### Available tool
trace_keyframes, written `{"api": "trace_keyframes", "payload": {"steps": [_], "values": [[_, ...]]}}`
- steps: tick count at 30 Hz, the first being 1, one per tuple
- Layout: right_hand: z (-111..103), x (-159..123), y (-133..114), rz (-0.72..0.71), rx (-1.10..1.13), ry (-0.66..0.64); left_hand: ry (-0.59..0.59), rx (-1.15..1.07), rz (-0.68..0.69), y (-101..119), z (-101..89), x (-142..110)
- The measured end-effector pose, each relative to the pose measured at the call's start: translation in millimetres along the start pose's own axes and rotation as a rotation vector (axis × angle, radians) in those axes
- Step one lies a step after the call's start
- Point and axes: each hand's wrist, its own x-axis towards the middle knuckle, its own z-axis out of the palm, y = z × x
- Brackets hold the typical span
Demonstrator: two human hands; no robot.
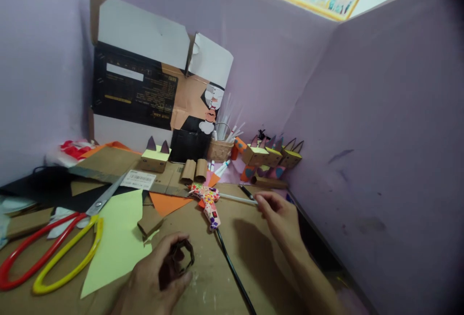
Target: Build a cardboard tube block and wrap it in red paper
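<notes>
My left hand [159, 271] curls round a small bent cardboard tube [188, 252], its open end turned to the right. At the middle of the table lies a flower-patterned glue gun [209, 204], with a white glue stick [237, 199] sticking out of its back and a black cord running toward me. My right hand [277, 213] is closed at the glue stick's far end, thumb and forefinger together on it. Just behind those fingers is a black pen [246, 192]. Another folded cardboard piece [149, 223] rests on light green paper [119, 242].
Big scissors [96, 206] with red and yellow handles lie open at left. Cardboard animal heads [155, 158] and two short tubes [195, 170] stand behind. A basket [220, 150] holds white sticks. A flattened carton [145, 73] leans on the wall; another wall [380, 160] bounds the right.
</notes>
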Motion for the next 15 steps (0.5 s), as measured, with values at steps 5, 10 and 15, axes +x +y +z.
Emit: {"api": "trace_keyframes", "payload": {"steps": [5, 10, 15], "values": [[-9.2, -38.0, 0.1, 0.076, 0.346, 0.318, -0.093, 0.007, -0.039, -11.2, -10.0, 6.8], [11.5, -51.0, 20.0, 0.371, 0.320, -0.283, -0.142, 0.041, -0.100, -18.6, -17.3, 11.0], [13.1, -53.7, 33.3, 0.444, 0.401, -0.317, -0.189, 0.077, -0.177, -4.2, -16.5, 14.1]]}}
